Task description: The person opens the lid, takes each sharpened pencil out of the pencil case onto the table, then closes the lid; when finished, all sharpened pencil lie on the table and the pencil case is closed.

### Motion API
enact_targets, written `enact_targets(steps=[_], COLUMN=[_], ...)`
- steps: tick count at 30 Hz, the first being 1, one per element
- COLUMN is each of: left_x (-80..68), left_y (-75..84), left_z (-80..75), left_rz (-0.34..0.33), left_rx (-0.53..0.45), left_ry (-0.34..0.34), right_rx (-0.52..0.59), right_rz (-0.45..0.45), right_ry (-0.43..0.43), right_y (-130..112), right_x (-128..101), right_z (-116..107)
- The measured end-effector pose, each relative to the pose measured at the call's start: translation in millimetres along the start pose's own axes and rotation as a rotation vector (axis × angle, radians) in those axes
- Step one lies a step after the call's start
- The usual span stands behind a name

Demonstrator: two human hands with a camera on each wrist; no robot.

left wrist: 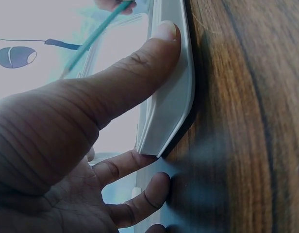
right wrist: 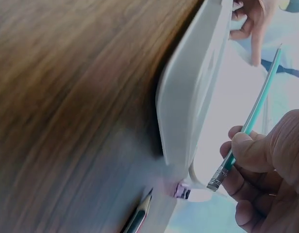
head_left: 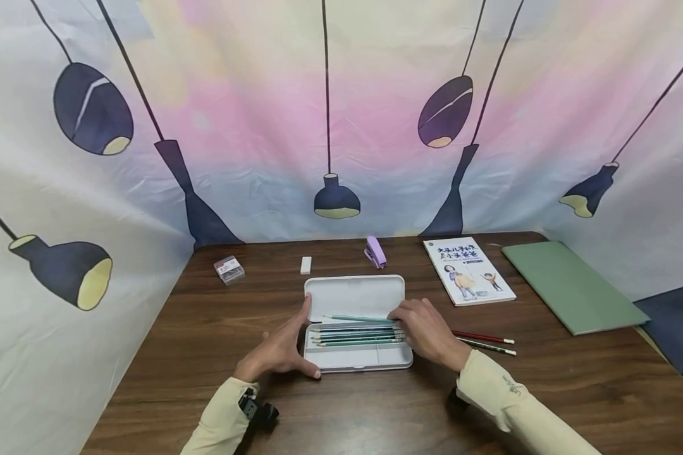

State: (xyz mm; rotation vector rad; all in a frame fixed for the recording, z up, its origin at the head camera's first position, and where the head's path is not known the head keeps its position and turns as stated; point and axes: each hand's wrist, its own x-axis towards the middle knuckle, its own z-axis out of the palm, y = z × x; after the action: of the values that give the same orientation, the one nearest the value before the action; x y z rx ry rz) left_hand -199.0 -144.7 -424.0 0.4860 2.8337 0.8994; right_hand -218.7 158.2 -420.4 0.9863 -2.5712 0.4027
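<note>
A white pencil case (head_left: 341,359) lies on the table with its lid (head_left: 355,294) folded back. Several green pencils (head_left: 353,336) lie side by side in its rear compartment. My left hand (head_left: 281,347) spreads along the case's left end; its straight thumb (left wrist: 140,65) presses the front wall and a fingertip touches the corner in the left wrist view. Between thumb and fingers, my right hand (head_left: 427,332) pinches a green pencil (right wrist: 260,99) near its metal eraser end. That pencil is held over the rear of the case, its point towards the left.
Right of the case lie a red pencil (head_left: 480,336) and a dark pencil (head_left: 486,345). Behind stand a small box (head_left: 229,270), a white eraser (head_left: 305,265) and a purple stapler (head_left: 375,252). A booklet (head_left: 469,272) and a green folder (head_left: 575,287) are at the right.
</note>
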Motion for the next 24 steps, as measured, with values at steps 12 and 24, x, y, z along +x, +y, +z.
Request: enact_targets(steps=[12,24], left_x=[0.3,-0.2], left_y=[-0.7,-1.8], left_z=[-1.2,-1.1], left_rz=[0.011,0.066], left_rx=[-0.012,-0.074], left_ry=[-0.006,-0.026], right_rx=[-0.004,-0.145], right_rz=[0.089,0.175], right_ry=[0.055,-0.098], right_y=[32,50], right_x=[-33,-92], right_z=[-24,-50])
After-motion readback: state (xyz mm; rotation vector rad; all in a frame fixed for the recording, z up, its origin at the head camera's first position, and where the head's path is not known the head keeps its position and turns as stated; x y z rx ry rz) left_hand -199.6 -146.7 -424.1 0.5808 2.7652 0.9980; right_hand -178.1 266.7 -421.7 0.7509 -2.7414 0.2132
